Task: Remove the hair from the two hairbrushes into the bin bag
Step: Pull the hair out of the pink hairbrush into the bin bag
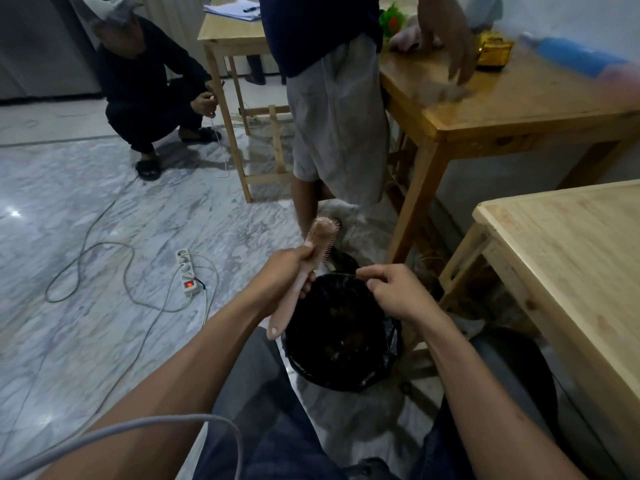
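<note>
My left hand (285, 271) grips a pink hairbrush (304, 271) by the neck, with its bristled head up and its handle pointing down toward me. Just right of it, my right hand (391, 291) pinches a thin dark strand of hair (349, 271) between thumb and forefinger. Both hands hover over a bin lined with a black bin bag (341, 332) that stands open on the floor between my knees. Dark clumps lie inside the bag. Only this one hairbrush is visible.
A pale wooden table (568, 271) stands close on my right, another wooden table (519, 98) beyond it. A person in grey shorts (336, 116) stands right behind the bin; another person (145, 88) crouches far left. A power strip (187, 271) and cables lie on the marble floor.
</note>
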`<move>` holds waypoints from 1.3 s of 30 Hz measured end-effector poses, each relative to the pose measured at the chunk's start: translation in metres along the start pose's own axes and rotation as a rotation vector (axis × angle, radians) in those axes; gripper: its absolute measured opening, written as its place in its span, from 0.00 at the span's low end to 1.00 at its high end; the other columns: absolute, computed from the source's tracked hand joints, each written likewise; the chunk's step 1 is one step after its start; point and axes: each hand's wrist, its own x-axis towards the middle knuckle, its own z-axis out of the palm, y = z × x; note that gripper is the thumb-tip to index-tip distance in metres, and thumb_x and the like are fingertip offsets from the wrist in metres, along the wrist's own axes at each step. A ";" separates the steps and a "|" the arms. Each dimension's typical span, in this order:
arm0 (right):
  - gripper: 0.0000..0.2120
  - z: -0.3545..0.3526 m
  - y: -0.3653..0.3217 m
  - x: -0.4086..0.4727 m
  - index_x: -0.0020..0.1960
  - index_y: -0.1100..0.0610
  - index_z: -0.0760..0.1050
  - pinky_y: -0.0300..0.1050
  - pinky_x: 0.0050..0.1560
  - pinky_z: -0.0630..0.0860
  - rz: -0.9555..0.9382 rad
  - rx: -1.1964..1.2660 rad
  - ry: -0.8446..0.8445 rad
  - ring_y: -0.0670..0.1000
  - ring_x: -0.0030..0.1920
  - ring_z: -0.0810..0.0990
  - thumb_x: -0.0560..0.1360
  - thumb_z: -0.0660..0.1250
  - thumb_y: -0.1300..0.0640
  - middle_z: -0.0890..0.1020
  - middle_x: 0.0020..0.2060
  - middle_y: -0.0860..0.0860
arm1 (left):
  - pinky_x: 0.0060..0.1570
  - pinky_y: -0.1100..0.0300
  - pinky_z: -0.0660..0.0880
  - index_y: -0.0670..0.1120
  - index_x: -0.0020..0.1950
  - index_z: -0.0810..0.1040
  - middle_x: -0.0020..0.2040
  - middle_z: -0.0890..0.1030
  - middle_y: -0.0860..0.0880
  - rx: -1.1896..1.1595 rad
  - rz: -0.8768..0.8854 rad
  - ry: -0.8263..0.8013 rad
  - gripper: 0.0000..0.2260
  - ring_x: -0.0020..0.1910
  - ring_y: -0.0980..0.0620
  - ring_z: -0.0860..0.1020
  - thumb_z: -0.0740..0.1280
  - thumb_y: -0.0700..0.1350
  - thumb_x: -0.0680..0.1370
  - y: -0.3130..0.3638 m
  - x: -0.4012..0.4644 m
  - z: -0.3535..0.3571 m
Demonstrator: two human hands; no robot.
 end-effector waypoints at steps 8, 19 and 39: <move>0.13 -0.004 -0.008 -0.001 0.40 0.51 0.86 0.50 0.51 0.84 -0.039 0.110 0.221 0.46 0.39 0.87 0.76 0.73 0.43 0.88 0.33 0.46 | 0.32 0.56 0.72 0.39 0.45 0.77 0.31 0.78 0.44 -0.007 -0.052 -0.025 0.22 0.26 0.48 0.74 0.56 0.56 0.83 0.006 -0.018 0.015; 0.08 0.014 -0.029 -0.005 0.40 0.58 0.86 0.46 0.44 0.82 0.013 0.320 0.066 0.47 0.35 0.81 0.76 0.76 0.55 0.86 0.34 0.52 | 0.29 0.57 0.65 0.39 0.45 0.76 0.30 0.74 0.45 -0.109 -0.103 0.033 0.15 0.24 0.51 0.70 0.57 0.47 0.83 0.002 -0.022 0.023; 0.34 0.001 -0.016 0.002 0.80 0.48 0.66 0.45 0.60 0.74 0.049 0.203 -0.032 0.49 0.63 0.76 0.76 0.70 0.58 0.72 0.74 0.49 | 0.31 0.54 0.63 0.47 0.42 0.72 0.32 0.72 0.46 0.151 0.175 0.032 0.17 0.26 0.50 0.68 0.57 0.59 0.81 -0.004 -0.029 0.006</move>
